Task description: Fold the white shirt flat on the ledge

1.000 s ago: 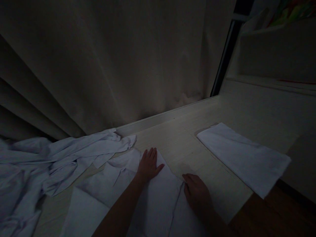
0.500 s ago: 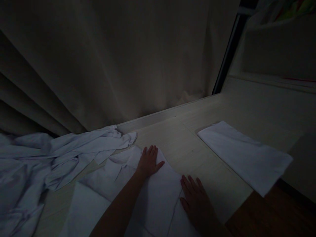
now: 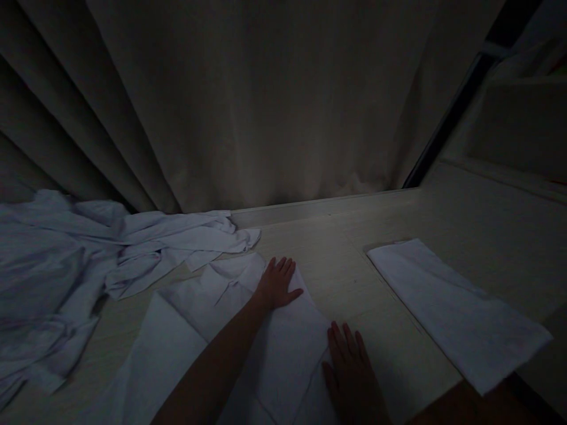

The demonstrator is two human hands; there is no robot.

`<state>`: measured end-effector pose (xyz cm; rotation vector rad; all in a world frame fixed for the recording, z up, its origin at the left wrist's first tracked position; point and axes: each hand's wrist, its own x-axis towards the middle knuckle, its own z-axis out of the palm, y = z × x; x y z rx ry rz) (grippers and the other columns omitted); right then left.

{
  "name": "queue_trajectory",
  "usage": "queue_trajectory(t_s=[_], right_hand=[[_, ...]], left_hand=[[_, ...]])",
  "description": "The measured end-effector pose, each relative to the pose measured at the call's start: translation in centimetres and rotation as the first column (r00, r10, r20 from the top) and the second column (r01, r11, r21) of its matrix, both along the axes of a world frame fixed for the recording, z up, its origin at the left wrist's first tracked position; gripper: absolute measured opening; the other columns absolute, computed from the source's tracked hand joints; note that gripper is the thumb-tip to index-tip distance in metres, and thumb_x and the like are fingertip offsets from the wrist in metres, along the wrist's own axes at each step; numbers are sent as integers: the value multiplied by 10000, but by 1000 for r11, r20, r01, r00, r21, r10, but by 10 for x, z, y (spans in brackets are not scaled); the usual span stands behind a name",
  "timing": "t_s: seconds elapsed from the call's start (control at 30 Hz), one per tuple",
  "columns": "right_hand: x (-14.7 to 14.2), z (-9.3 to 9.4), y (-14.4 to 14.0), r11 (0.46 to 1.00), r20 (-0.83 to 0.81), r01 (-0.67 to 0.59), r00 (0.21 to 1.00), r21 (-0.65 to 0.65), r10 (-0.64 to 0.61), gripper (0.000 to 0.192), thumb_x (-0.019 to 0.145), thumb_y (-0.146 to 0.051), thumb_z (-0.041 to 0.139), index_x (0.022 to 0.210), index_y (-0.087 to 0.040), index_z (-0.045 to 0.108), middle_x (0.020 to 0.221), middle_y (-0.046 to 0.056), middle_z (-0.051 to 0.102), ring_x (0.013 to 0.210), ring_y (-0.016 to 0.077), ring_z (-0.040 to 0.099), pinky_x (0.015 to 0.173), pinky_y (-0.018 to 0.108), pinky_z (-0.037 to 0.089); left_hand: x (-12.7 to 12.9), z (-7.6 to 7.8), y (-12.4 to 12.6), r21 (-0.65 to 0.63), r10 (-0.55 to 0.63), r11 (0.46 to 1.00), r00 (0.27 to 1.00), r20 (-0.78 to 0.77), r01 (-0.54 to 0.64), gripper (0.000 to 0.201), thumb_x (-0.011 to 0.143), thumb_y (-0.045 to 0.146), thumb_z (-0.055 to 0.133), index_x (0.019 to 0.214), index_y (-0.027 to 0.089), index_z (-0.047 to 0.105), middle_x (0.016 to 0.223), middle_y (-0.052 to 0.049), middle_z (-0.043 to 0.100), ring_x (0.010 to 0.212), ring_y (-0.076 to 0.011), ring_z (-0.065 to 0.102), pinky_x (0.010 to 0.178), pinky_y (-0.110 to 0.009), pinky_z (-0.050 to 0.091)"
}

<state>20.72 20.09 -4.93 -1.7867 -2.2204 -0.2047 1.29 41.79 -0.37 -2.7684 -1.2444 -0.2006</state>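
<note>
A white collared shirt (image 3: 290,348) lies spread on the pale table, its collar toward the curtain. My left hand (image 3: 277,286) rests flat on the shirt near the collar and shoulder, fingers stretched out. At the shirt's right edge, my right hand (image 3: 352,366) lies with fingers extended, touching the cloth and the table beside it. My left forearm covers part of the shirt's front. The shirt's lower part runs out of view at the bottom.
Crumpled white garments (image 3: 146,242) lie heaped on the left. A folded white cloth (image 3: 456,313) sits on the right, its corner over the table edge. Behind the pale tabletop (image 3: 328,245) hangs a brown curtain (image 3: 274,106). A shelf unit (image 3: 522,118) stands at the right.
The camera view has turned, levelling the table's back edge. Both hands stay at about the same places on the shirt.
</note>
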Motion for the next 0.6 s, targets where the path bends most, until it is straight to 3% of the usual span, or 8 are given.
queue_trajectory(t_s=[0.37, 0.5, 0.6], right_hand=[[3, -2, -4, 999, -12, -44, 999, 30, 44, 666, 900, -300, 435, 1482, -173, 137, 1482, 76, 342, 1387, 295, 230, 1090, 552, 308], [3, -3, -1, 999, -29, -16, 999, 34, 17, 592, 879, -269, 439, 1446, -201, 282, 1452, 63, 397, 1366, 314, 280, 1080, 586, 302], [-3, 7, -4, 998, -82, 59, 995, 33, -57, 520, 865, -302, 467, 1374, -210, 416, 1424, 49, 443, 1348, 307, 319, 1099, 566, 288]], left_hand=[[3, 0, 0, -46, 64, 997, 998, 12, -63, 836, 804, 710, 255, 1396, 126, 349, 1469, -167, 371, 1366, -354, 285, 1106, -574, 112], [2, 0, 2, -38, 60, 997, 998, 17, -60, 805, 801, 699, 292, 1382, 149, 381, 1466, -155, 381, 1360, -345, 307, 1107, -568, 136], [-1, -3, 0, 26, 31, 999, 998, 63, -33, 758, 806, 668, 332, 1348, 148, 434, 1438, -166, 422, 1339, -345, 349, 1096, -559, 182]])
